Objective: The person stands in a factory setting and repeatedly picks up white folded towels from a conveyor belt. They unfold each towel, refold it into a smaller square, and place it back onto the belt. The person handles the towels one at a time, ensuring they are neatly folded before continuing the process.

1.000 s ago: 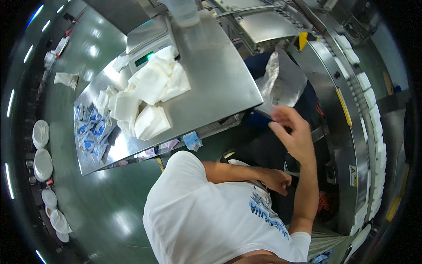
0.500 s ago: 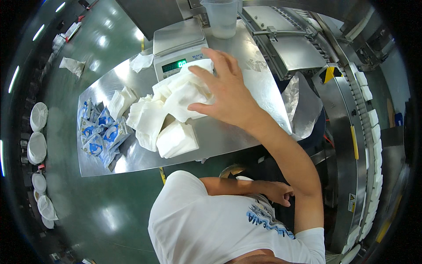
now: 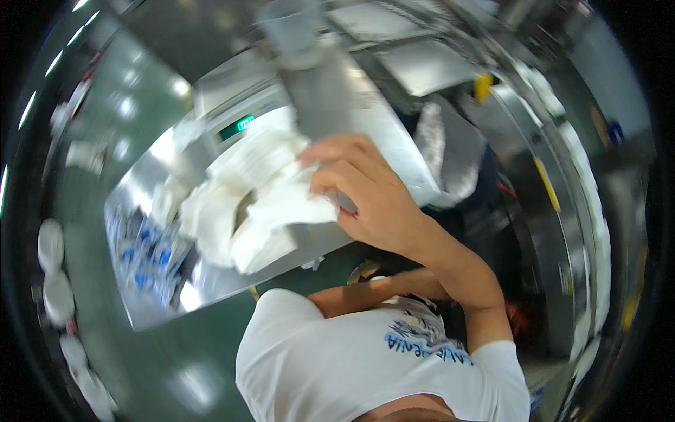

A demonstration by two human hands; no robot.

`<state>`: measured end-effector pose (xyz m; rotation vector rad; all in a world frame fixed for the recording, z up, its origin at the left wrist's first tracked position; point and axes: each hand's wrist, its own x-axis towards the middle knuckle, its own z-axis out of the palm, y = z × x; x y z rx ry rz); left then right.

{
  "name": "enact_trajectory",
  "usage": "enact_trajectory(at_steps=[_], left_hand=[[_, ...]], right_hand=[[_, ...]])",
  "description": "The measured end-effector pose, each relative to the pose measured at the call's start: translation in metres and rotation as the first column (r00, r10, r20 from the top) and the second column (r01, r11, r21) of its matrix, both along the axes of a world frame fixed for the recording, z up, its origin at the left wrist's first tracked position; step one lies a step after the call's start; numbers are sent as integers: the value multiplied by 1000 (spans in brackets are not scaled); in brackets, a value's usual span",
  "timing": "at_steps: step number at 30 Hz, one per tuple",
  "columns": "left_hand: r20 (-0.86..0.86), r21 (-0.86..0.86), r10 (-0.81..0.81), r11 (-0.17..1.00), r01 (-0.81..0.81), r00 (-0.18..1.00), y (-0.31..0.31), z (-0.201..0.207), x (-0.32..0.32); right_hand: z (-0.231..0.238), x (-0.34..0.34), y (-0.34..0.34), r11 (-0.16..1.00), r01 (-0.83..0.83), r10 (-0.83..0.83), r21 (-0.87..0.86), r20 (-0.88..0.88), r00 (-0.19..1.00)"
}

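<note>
steel table (image 3: 320, 98) is standing on a green floor (image 3: 197, 366), with a curved steel machine (image 3: 541, 232) running down the right side and white pieces (image 3: 599, 239) lining its outer edge. head view is smearing with motion, so fine edges aren't resolving.

main delta: right hand (image 3: 376, 200) is no longer spreading wide above the white pile (image 3: 246, 158) like half a second ago. fingers are now curling in; thumb and index look to be pinching the edge of a white sheet (image 3: 288, 200). sheet is hanging off the fingertips at the pile's right side, partly draping over the folded stack (image 3: 264, 250) at the near end. can't tell whether its far edge is lifting clear or lying on the pile.

meaning for the work, my read: arm is done reaching and is now handling material. one piece is starting to separate; the others are lying bunched on the table.

left hand (image 3: 425, 283) is staying in by the body, right forearm (image 3: 467, 271) partly covering it. can't tell if it's open or closed.

around it: scale (image 3: 235, 81) is sitting just behind the pile, display glowing green. blue-and-white packets (image 3: 148, 257) are lying heaped at the table's left end.
</note>
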<state>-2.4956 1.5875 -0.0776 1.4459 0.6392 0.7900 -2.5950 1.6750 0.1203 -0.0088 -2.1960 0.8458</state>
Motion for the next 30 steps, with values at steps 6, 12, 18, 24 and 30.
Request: enact_trajectory(at_steps=[6, 12, 18, 24, 30], left_hand=[[247, -431, 526, 812, -394, 814, 29, -16, -24], [644, -392, 269, 920, 7, 716, 66, 31, 15], [103, -168, 33, 986, -16, 994, 78, 69, 109], [21, 202, -171, 966, 163, 985, 80, 108, 164], [126, 109, -358, 932, 346, 925, 77, 124, 201]], right_hand=[[-1, 191, 3, 741, 438, -337, -508, 282, 898], [-44, 331, -48, 425, 690, -647, -586, 337, 684], [-68, 417, -109, 177, 723, -778, -667, 355, 519], [-83, 469, -133, 94, 418, -817, -904, 170, 551], [-63, 488, -156, 72, 588, -915, -806, 181, 360]])
